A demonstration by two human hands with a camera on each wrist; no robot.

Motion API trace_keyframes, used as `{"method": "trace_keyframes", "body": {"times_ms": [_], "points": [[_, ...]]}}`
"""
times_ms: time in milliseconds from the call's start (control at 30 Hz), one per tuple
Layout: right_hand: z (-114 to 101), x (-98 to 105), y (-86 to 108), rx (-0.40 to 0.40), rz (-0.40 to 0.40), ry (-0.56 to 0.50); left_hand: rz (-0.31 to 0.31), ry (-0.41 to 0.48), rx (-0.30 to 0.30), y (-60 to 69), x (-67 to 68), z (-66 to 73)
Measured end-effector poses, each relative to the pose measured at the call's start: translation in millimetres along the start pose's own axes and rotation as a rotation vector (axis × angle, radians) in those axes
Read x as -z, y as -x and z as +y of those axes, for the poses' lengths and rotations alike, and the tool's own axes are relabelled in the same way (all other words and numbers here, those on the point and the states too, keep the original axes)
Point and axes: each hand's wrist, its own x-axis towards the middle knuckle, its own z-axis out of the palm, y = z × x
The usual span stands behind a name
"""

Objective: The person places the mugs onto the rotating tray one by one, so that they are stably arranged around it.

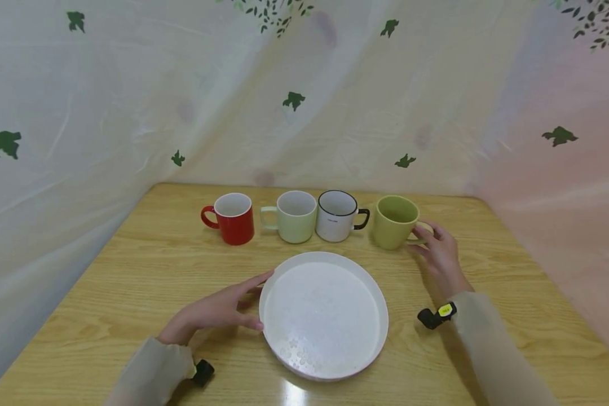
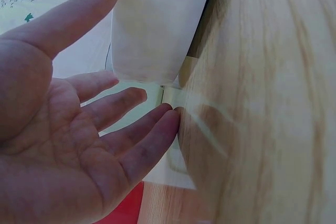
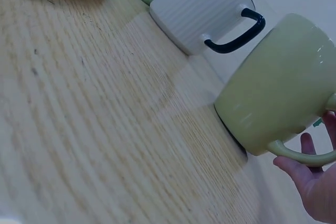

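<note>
At the right, my right hand (image 1: 442, 254) holds the handle of a yellow-green mug (image 1: 392, 228). In the right wrist view the thumb and fingers are at the handle of this mug (image 3: 278, 87), which stands upright on the table. A round white tray (image 1: 325, 316) lies in front of me. Its left rim is touched by my left hand (image 1: 218, 307), with thumb and fingers spread apart. The left wrist view shows that hand (image 2: 79, 129) palm up beside the side wall of the tray (image 2: 157, 24).
Behind the tray stand a red mug (image 1: 236, 225), a pale green mug (image 1: 296, 223) and a white mug (image 1: 335, 223) with a black rim and handle. The wooden table (image 1: 147, 270) ends at a printed curtain (image 1: 208, 113).
</note>
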Motion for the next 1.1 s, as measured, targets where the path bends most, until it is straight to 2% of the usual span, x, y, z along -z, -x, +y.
{"method": "trace_keyframes", "body": {"times_ms": [233,433,533,667,1100], "points": [[-5,7,10.5,-0.012,0.019,0.023,-0.002,-0.007,0.018,0.2,-0.1,3.1],[-10,7,18.7,-0.002,-0.006,-0.016,-0.002,-0.015,0.010,0.6,-0.3,3.4],[-13,5,22.6,0.012,-0.016,0.000,-0.002,-0.013,0.004,0.9,-0.8,2.4],[-18,-1,28.8,0.023,-0.034,0.031,0.001,-0.015,-0.001,1.2,-1.0,1.4],[-30,-32,54.0,0.011,-0.147,0.035,-0.002,0.000,0.004,2.0,-0.6,3.6]]}}
